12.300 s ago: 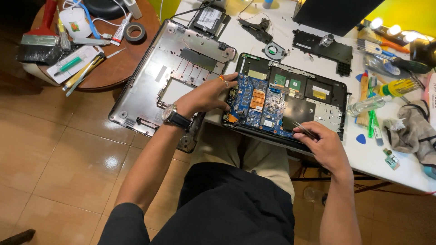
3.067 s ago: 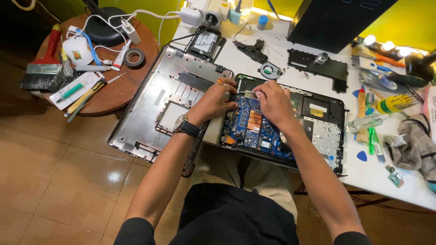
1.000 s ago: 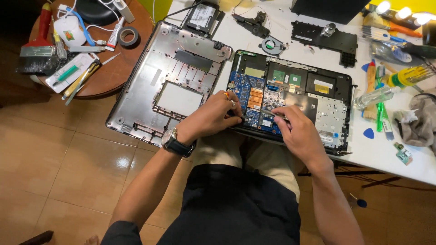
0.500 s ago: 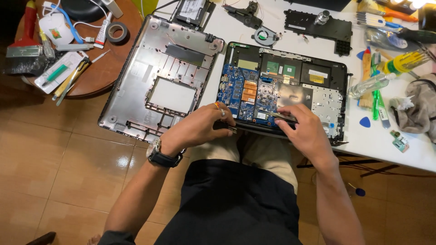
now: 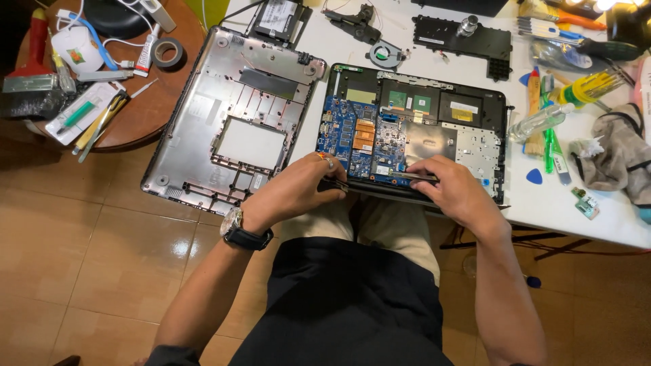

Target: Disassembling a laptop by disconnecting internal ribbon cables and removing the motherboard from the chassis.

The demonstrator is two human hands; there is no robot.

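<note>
Moved nearer the laptop's front edge: left hand gripping that edge, right hand pinching a thin tool. White label on the drive, top centre.

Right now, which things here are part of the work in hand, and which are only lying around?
In use:
left hand
right hand
opened laptop
thin tool, at the right hand

Lying about:
grey bottom cover
cooling fan
tape roll
grey cloth
blue pick
</note>
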